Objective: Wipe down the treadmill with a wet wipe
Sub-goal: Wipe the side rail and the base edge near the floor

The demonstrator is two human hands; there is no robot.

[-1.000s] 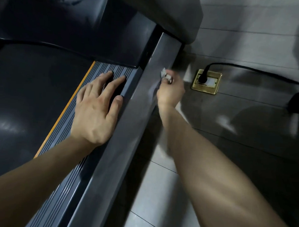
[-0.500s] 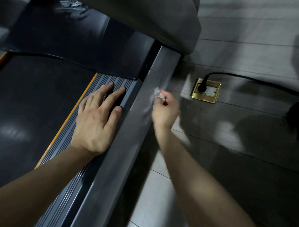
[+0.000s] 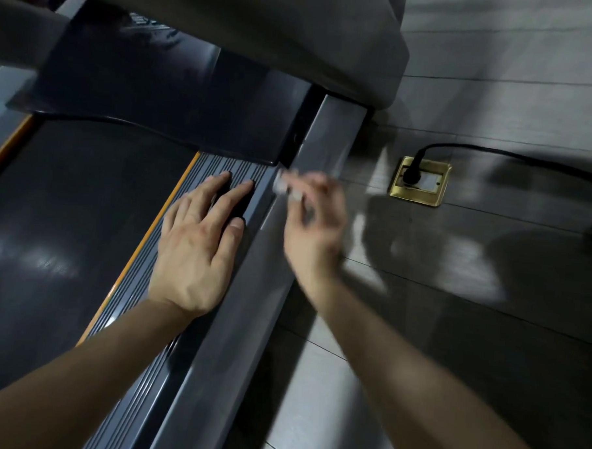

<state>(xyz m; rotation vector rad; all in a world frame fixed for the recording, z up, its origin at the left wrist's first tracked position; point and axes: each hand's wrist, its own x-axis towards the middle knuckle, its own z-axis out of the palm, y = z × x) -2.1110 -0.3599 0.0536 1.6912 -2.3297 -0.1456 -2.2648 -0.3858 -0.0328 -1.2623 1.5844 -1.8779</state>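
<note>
Over the side rail: the right hand (image 3: pixel 316 225) pinches a small bunched wet wipe (image 3: pixel 282 186) between thumb and fingertips, the other fingers loosely curled, at the top of the treadmill's grey side rail (image 3: pixel 251 290).
Left hand: the left hand (image 3: pixel 198 250) lies flat and spread, palm down, on the ribbed foot strip (image 3: pixel 135 305) beside the belt (image 3: pixel 67 221); it holds nothing and looks like a brace.
Wipe, handling: judged soft, limp, light and damp. It will fold and slide under the fingers, so a firm pinch with a pad of cloth pushed flat against the metal suits it best.
Rail, handling: stiff, smooth and probably slick once wet; it needs no holding, only steady pressure along its length.
Where the wipe sits: at or just above the rail's inner edge, near the black motor cover (image 3: pixel 177 110). Contact cannot be told.
Hard to make out: the right hand and wipe are motion-blurred, so the wipe's size and folds are unclear.
Hidden or cut off: a dark grey upright (image 3: pixel 296 37) overhangs the rail's far end; the cable (image 3: pixel 494 151) from the brass floor socket (image 3: pixel 420 180) runs out of view.
</note>
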